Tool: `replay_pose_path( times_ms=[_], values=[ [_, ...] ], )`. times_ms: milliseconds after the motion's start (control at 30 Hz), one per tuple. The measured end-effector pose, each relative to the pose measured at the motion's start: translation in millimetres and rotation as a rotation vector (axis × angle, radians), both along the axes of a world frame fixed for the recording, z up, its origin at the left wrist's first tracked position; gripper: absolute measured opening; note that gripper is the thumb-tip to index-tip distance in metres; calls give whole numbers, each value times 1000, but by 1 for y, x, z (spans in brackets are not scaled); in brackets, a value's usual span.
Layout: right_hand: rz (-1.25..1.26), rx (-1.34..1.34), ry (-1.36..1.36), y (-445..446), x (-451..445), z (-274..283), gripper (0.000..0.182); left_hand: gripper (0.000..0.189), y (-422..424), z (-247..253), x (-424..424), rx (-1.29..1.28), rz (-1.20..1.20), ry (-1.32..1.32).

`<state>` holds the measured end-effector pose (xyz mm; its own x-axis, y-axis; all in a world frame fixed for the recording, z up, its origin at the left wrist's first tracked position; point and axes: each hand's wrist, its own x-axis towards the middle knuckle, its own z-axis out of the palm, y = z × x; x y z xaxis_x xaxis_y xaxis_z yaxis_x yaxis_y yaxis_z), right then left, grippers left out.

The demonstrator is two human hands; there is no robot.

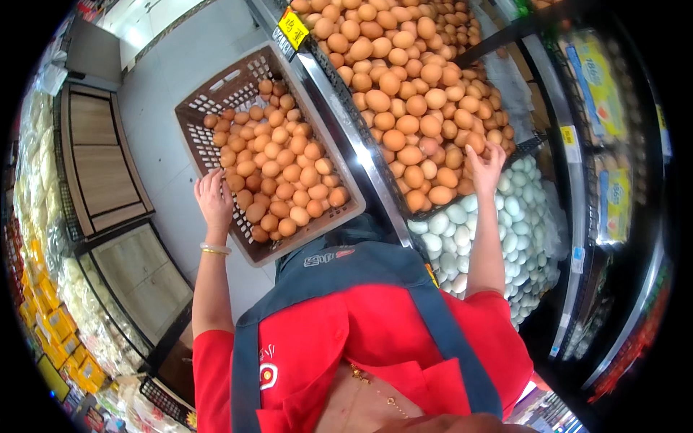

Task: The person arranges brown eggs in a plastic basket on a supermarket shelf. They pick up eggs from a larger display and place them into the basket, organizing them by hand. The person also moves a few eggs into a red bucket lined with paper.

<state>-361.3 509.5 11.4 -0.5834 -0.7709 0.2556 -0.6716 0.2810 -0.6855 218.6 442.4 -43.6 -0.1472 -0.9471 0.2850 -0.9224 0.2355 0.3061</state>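
My left hand (214, 198), with bangles at the wrist, rests at the left side of a brown plastic crate (246, 246); its fingertips reach over the rim, and whether they hold anything cannot be told. Brown eggs (276, 165) fill much of the crate. To the right, a large heap of brown eggs (417, 103) lies on the display shelf. My right hand (485, 162) is at the near right edge of this heap, thumb and fingers around a brown egg (475, 143). Pale bluish eggs (514, 216) lie below and beside my right forearm.
A metal shelf edge (363, 157) runs between the crate and the heap. A yellow sign (293, 28) with writing stands at its far end. Packaged eggs (614, 200) are on the shelves at right. Wooden cabinets (105, 157) and bagged goods (35, 178) line the left side.
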Motion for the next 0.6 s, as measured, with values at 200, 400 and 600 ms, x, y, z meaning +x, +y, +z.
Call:
replay_pose_path(
  times_ms=[200,400,600],
  values=[
    [72,37,320,12,-16,-21,49,26,0,-8,4,-12,18,10],
    [37,169,417,10,13,26,42,27,1,-6,-1,-48,51,61],
    [134,120,382,-44,3,15,42,28,0,-13,3,-54,33,64]
  ],
)
